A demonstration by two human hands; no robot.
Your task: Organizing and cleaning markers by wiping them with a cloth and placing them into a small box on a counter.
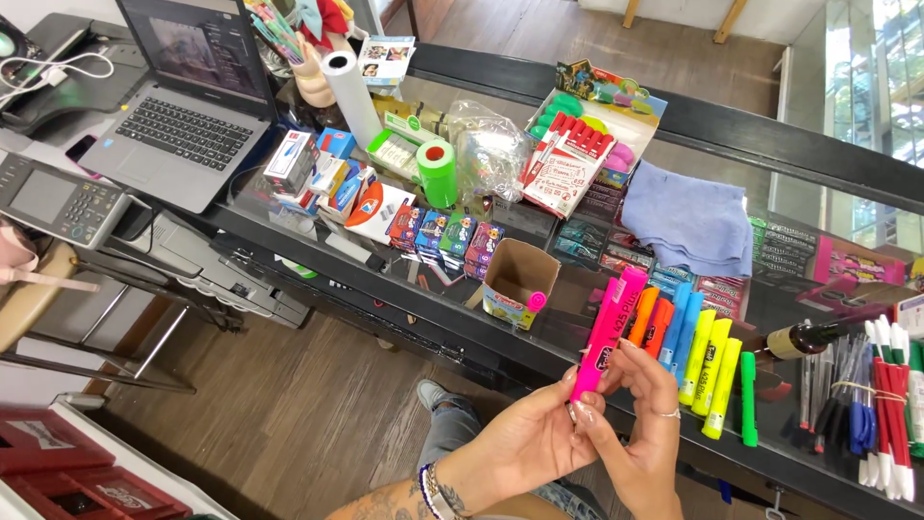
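Both hands, left hand (539,438) and right hand (640,424), fingers pinching the pink highlighter (606,332); best gripped low and steady above the tabletop (577,289).

A small open cardboard box (520,281) stands on the glass worktop (770,159). Left of the box lie a green tape roll (438,171), a white paper roll (350,94) and an open grey laptop (192,106). Right of the box sits a folded blue cloth (688,217). Further right, near the worktop's front edge, lie yellow highlighters (710,371), a green marker (749,400) and a bundle of red pens (890,404).
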